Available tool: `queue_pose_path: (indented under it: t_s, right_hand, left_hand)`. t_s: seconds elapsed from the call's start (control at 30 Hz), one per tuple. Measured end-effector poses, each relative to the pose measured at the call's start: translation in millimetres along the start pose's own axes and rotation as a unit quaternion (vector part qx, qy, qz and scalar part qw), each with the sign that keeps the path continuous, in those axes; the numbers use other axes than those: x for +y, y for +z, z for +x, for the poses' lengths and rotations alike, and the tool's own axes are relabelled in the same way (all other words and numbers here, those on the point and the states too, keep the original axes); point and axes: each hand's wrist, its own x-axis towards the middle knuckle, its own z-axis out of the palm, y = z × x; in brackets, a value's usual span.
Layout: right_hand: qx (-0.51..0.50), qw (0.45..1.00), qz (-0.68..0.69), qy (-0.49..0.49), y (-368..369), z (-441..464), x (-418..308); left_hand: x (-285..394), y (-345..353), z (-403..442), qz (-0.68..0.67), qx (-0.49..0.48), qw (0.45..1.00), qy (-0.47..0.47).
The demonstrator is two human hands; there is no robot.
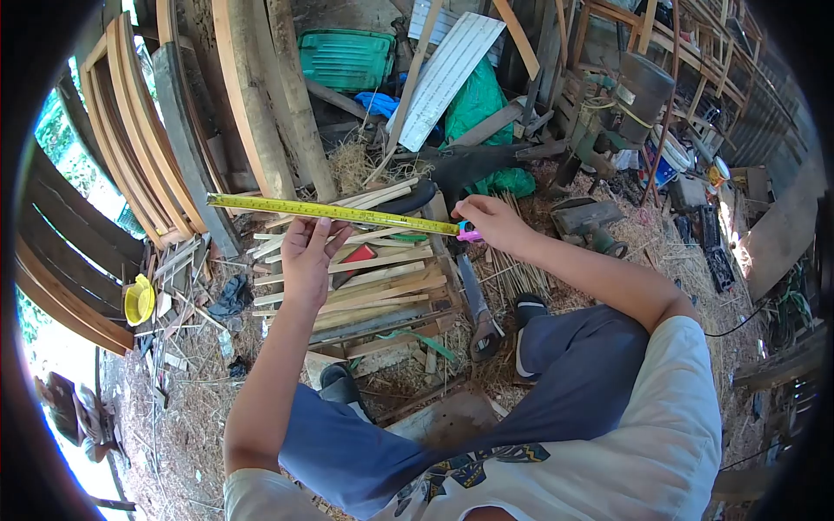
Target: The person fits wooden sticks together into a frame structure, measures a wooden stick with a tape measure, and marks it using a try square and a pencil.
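A yellow tape measure blade [365,217] stretches across in front of me, its free end out to the left near an upright board. My right hand [497,222] is closed around the small pink-and-blue tape measure case [469,232] at the blade's right end. With its palm turned up, my left hand [311,252] has curled fingers and thumb at the middle of the blade, holding it from below. Under the blade, several thin wooden strips [382,291] lie on a low wooden stand. A red object [358,255] rests among the strips, its kind unclear.
A handsaw [478,300] lies right of the strips, near my right foot. Curved wooden pieces [139,130] lean at the left, beside a yellow bowl [139,300]. Behind are a green plastic crate [346,61] and a white corrugated sheet [447,78]. Shavings litter the ground.
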Motion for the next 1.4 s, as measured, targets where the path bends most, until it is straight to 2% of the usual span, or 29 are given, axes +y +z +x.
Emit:
queue_pose_path:
  t_s: [0.1, 0.2, 0.3, 0.5, 0.73, 0.87, 1.0, 1.2, 1.3, 1.4]
  right_hand:
    - [-0.01, 0.999, 0.005, 0.039, -3.5, -5.7, -12.3]
    - [-0.011, 1.0, -0.01, 0.019, -4.3, -2.7, -8.3]
    - [-0.014, 0.998, 0.01, 0.054, -3.9, -2.8, -9.5]
    - [0.0, 0.999, 0.017, 0.034, -5.5, -0.7, -6.2]
    - [0.064, 0.995, 0.08, 0.0, -8.6, 1.1, -9.3]
    - [0.093, 0.991, 0.091, -0.036, -18.4, 16.4, 9.1]
    - [0.109, 0.979, 0.171, -0.013, -19.9, 2.4, -22.4]
    - [0.116, 0.97, 0.189, -0.103, -25.6, 8.0, -31.8]
    - [0.119, 0.964, 0.234, -0.042, -28.7, 0.3, -47.5]
    - [0.137, 0.949, 0.284, -0.026, -31.1, 1.9, -59.2]
  left_hand:
    - [-0.2, 0.9, -0.7, 0.0, 0.003, 1.0, 0.001]
    - [1.3, 3.5, -0.8, -0.002, 0.012, 1.0, 0.003]
    - [-1.3, 1.5, -0.2, 0.004, 0.012, 1.0, 0.002]
    - [-5.1, -0.6, 0.6, 0.021, 0.007, 1.0, -0.001]
    - [-0.9, 7.5, -2.8, 0.044, 0.023, 0.999, 0.003]
    - [-4.2, 2.9, -3.0, 0.112, -0.024, 0.993, -0.003]
    - [-13.5, -0.4, -4.9, 0.176, -0.098, 0.98, -0.005]
    - [-1.0, 7.4, -11.0, 0.192, -0.135, 0.972, 0.001]
    - [0.3, 4.0, -9.9, 0.201, -0.131, 0.971, 0.002]
    - [-2.5, 0.6, -7.6, 0.196, -0.126, 0.973, 0.003]
